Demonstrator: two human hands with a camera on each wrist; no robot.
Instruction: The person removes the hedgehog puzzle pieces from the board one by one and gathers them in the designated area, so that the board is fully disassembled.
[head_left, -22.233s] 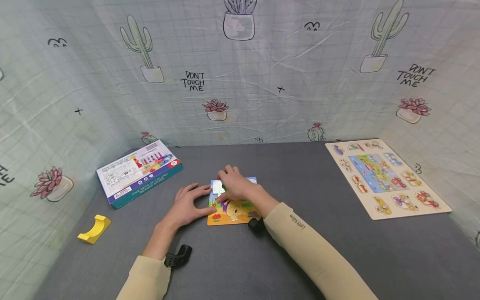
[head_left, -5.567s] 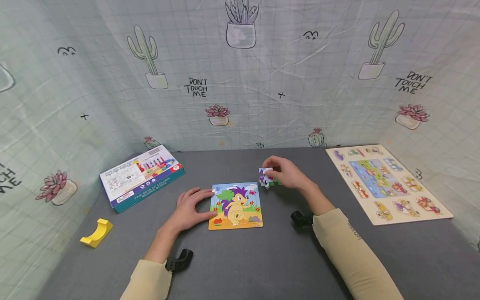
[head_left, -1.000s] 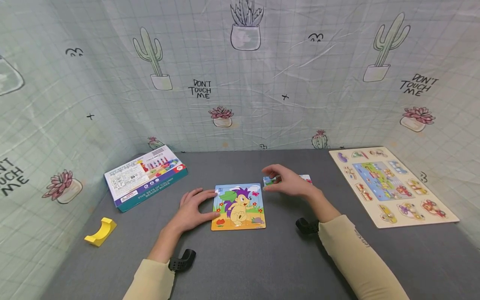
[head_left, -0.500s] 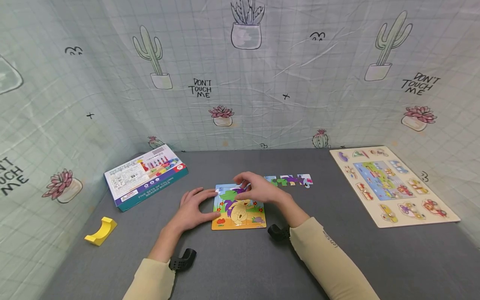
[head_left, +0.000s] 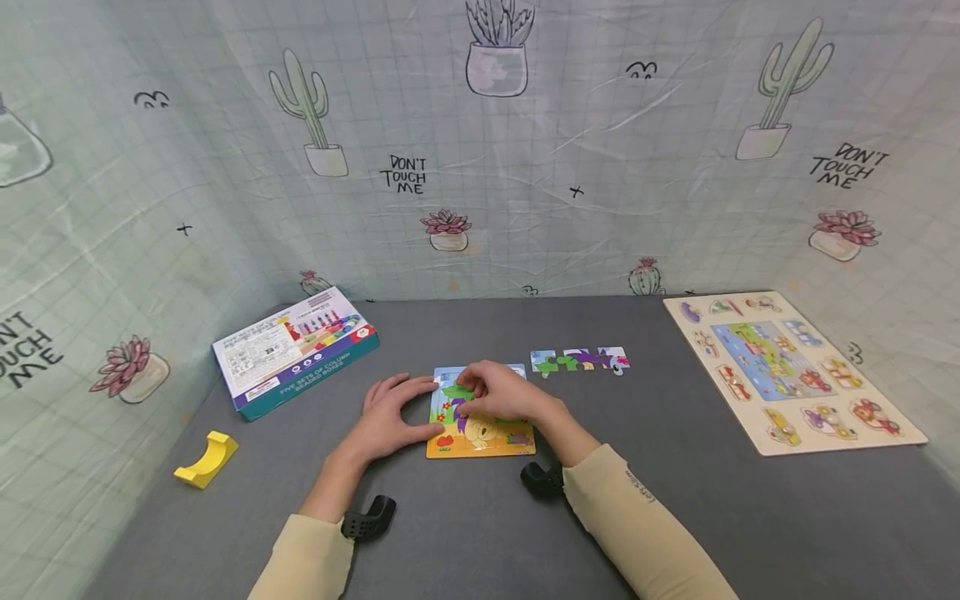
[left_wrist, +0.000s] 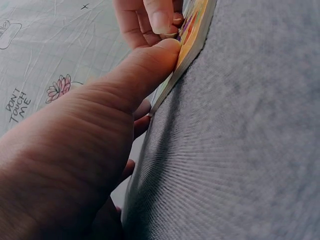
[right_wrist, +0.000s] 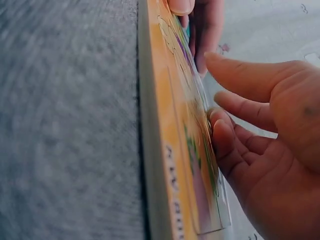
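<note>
probably light, stiff, best held edgewise, the puzzle [head_left: 481, 435] meets an unclenched left hand [head_left: 386, 422] and a right hand [head_left: 501, 393] of unclear grip.

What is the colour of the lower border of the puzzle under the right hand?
The puzzle's lower border is orange; the head view shows it best.
</note>
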